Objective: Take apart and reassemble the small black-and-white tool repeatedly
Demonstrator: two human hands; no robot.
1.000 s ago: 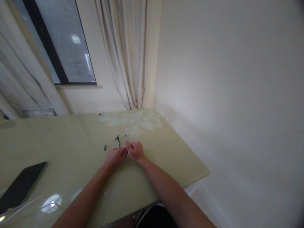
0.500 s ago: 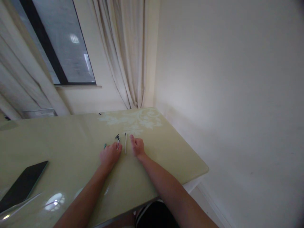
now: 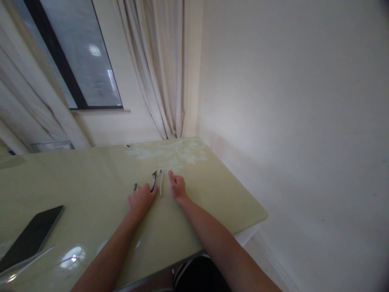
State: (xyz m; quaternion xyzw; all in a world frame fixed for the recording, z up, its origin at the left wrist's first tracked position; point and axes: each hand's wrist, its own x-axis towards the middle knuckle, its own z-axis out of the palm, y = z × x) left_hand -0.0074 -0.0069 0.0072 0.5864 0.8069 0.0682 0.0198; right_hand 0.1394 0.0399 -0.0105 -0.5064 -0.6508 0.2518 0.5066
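Observation:
My left hand (image 3: 142, 198) rests low over the table, its thumb and finger closed on a slim dark-and-silver item (image 3: 154, 181) with a jagged black top end. Its exact kind is too small to make out. Just right of that hand, a thin white stick-like thing with a dark tip (image 3: 161, 183) lies lengthwise on the table, between my two hands. My right hand (image 3: 177, 186) is closed beside it, thumb pointing forward and fingers curled, with nothing visible in it. A small dark-green piece (image 3: 135, 186) shows just beyond my left hand's fingers.
The pale yellow-green glossy table (image 3: 212, 194) has its rounded corner at the right, near a plain wall (image 3: 288, 121). A flat black panel (image 3: 33, 235) lies at the left. One small dark bit (image 3: 128, 145) sits at the far edge, below the curtain (image 3: 164, 73).
The item in my left hand has tilted and shifted slightly to the right, its black end now nearer the white stick. My right hand has barely moved.

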